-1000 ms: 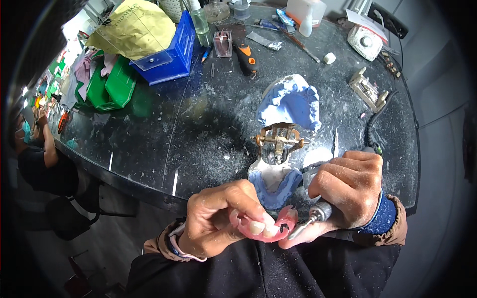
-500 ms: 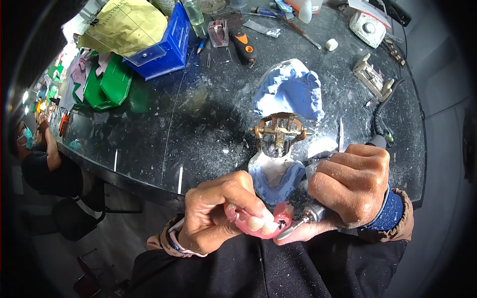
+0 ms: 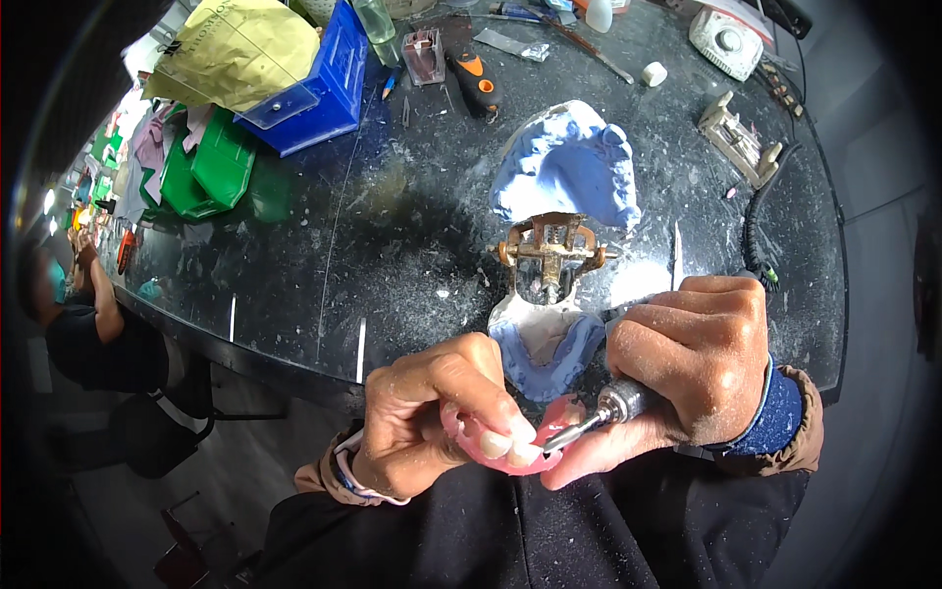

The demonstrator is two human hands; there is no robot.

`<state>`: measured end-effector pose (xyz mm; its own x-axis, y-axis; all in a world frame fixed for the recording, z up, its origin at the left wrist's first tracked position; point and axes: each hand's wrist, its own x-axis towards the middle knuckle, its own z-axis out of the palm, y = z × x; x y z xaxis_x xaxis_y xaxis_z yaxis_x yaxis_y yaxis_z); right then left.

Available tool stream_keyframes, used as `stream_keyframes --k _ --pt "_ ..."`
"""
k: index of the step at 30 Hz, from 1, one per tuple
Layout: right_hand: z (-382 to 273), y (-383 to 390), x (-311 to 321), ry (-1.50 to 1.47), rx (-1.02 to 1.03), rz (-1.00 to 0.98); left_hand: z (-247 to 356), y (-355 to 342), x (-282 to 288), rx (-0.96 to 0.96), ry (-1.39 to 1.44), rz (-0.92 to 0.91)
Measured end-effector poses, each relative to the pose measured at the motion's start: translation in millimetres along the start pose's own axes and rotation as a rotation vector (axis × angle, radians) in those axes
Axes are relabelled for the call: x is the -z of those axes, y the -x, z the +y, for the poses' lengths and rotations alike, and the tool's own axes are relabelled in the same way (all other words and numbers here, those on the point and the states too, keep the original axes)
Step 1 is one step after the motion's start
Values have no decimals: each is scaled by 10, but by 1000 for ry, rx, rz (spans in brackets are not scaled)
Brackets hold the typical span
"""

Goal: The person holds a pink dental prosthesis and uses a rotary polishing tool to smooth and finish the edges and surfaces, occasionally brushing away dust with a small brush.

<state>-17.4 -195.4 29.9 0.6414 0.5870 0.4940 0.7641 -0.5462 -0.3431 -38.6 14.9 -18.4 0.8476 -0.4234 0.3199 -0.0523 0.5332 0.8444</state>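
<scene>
Close to my lap, my left hand [image 3: 424,417] pinches a pink denture [image 3: 468,429] with white teeth between thumb and fingers. My right hand [image 3: 699,358] is wrapped round a metal rotary handpiece [image 3: 624,400]. Its pointed bur [image 3: 577,431] meets the denture near the front teeth, and my right thumb lies just under the denture's right end. Beyond both hands stands a brass articulator [image 3: 551,257], opened out flat. A blue dental cast [image 3: 579,177] lies at its far end, and a smaller blue and white cast [image 3: 549,368] at its near end.
A dark, dusty bench [image 3: 392,265] carries a blue bin [image 3: 329,93] with a yellow packet, a green bin [image 3: 211,167], an orange-black tool [image 3: 476,86], a slim blade [image 3: 677,255] and a white control box [image 3: 726,44]. A co-worker [image 3: 103,329] sits at the far left.
The bur has tilted upward and shifted left along the denture, covering most of a black mark seen earlier. My left hand keeps its grip, with the denture turned slightly.
</scene>
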Motion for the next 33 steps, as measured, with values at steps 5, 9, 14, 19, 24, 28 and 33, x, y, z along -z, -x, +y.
stream_keyframes --k 5,9,14,19,24,28,33 --pt "11 6 -16 -6 14 10 -4 4 -2 14 -7 2" --pt "0 -4 6 6 2 -13 -4 14 11 14 -18 1" --pt "5 18 -30 14 6 -2 -2 29 7 25 -10 18" --pt "-1 10 -14 7 7 -2 9 7 14 32 -42 2" --pt "-5 -9 14 56 16 -35 5 3 3 34 -45 27" --pt "-13 9 -2 68 16 -21 3 16 21 38 -33 8" --pt "-17 13 -17 130 37 -3 15 -1 -9 19 -82 39"
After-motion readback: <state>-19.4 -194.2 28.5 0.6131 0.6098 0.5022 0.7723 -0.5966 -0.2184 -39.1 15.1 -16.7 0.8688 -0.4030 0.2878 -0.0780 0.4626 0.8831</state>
